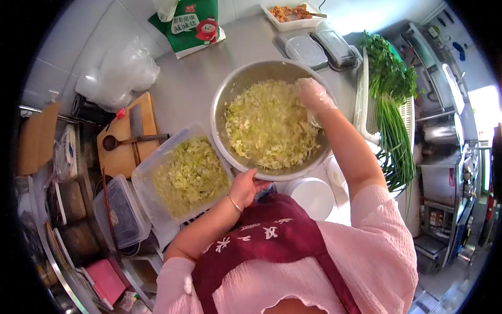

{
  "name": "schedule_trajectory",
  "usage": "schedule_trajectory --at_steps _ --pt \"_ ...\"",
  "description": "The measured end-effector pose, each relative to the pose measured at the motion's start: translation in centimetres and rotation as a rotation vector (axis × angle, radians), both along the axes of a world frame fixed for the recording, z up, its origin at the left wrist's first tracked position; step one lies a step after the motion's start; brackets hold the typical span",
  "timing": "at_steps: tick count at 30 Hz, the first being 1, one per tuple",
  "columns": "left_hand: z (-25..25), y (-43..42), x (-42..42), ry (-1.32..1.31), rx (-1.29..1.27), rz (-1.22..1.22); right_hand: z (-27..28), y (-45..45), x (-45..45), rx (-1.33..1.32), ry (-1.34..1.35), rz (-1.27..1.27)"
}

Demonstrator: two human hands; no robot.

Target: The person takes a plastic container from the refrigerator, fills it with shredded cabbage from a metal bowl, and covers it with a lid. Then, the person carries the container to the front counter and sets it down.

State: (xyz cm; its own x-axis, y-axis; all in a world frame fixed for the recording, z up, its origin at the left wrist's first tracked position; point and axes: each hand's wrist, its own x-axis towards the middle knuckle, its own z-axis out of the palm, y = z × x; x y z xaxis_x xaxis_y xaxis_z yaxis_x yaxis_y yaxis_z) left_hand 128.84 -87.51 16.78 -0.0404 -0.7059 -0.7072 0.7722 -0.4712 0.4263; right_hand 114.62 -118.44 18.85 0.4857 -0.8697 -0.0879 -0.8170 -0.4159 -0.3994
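Note:
A large metal bowl (pixel 222 99) holds finely chopped cabbage (pixel 269 125), pale green and moist-looking. My left hand (pixel 243 189), bare with a bangle at the wrist, grips the bowl's near rim, thumb up against it. Inside the bowl, at its far right, is my right hand (pixel 315 95) in a clear plastic glove, beside the cabbage and close to the wall; its fingers are not clear enough to read. Left of the bowl, a translucent plastic tub (pixel 144 175) contains more chopped cabbage (pixel 191 178).
A wooden cutting board (pixel 112 157) carries a cleaver (pixel 136 120) and a ladle (pixel 111 143). Green onions (pixel 392 131) and leafy herbs (pixel 389 68) fill a white basket (pixel 362 99). Behind stand lidded containers (pixel 306 51), a meat-like mix in a tray (pixel 269 8) and a green bag (pixel 185 26).

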Motion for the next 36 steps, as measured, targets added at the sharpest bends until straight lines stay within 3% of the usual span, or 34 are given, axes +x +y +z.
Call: schedule_trajectory --at_steps 2,5,8,10,13,15,19,21,24,26,28,30,33,35,36 --pt "1.1 -0.3 -0.1 -0.022 0.013 0.006 -1.2 -3.3 1.0 0.024 0.066 -0.127" --pt "1.4 -0.3 0.2 -0.048 0.042 -0.023 -4.8 -7.3 3.2 0.003 0.403 0.148" --pt "1.2 -0.2 0.1 -0.090 0.053 -0.049 -1.3 -5.9 8.3 0.003 0.307 0.131" --pt "0.7 -0.1 0.2 -0.121 0.061 -0.073 -0.1 -4.6 11.2 -0.110 0.378 0.268" --pt "0.9 0.0 0.2 -0.148 0.055 -0.065 -1.0 -2.9 14.8 -0.197 0.401 0.481" --pt "0.8 0.0 0.1 -0.153 0.058 -0.051 -2.7 -1.1 17.6 -0.129 0.266 0.373" --pt "0.5 0.1 0.0 -0.138 0.057 -0.029 -0.3 6.2 19.4 -0.002 0.428 0.774" --pt "0.1 0.2 0.1 -0.134 0.066 -0.026 0.5 9.4 17.6 0.052 0.310 0.976" --pt "-0.1 0.3 0.1 -0.114 0.074 -0.016 1.0 9.0 15.5 0.187 0.271 0.969" --pt "-0.3 0.2 0.1 -0.085 0.075 0.019 0.2 6.2 13.6 0.098 0.287 0.916" --pt "-0.9 0.1 0.1 -0.065 0.090 0.046 4.1 4.6 10.6 0.184 0.375 0.797" --pt "-0.1 -0.7 -0.1 -0.035 0.139 0.110 0.5 1.0 6.8 0.045 0.285 0.821" --pt "-1.0 -1.2 -0.7 -0.003 0.120 0.172 3.5 -0.4 1.8 0.058 0.245 0.628" --pt "-0.6 -1.5 -0.9 0.000 0.107 0.216 3.7 -1.2 -0.7 -0.202 0.193 0.582" --pt "-0.5 -1.6 -0.9 -0.004 0.094 0.254 3.7 -1.2 -1.4 -0.199 0.193 0.584"
